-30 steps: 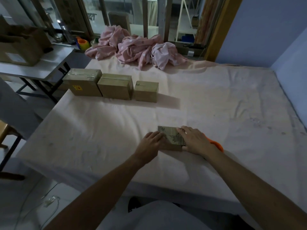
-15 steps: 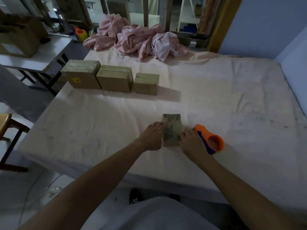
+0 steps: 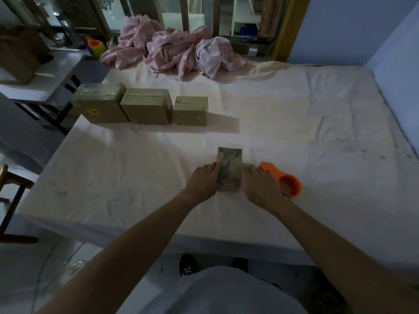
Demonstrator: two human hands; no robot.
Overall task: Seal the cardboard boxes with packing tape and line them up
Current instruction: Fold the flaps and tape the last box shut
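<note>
Small box [image 3: 230,169], print blurred; left hand [image 3: 204,180] grip curled on its edge, right hand [image 3: 258,184] grip indiscernible

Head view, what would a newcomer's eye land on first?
The box near the front of the sheet, left hand gripping one side, right hand against the other. To its right lies an orange tape dispenser. Farther back on the left stand three boxes in a row, with a pink cloth heap behind.

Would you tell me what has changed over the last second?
The small box turned from crosswise to pointing away; the left hand and right hand shifted to its two sides, uncovering the orange tape dispenser. The three lined-up boxes stayed put.
</note>
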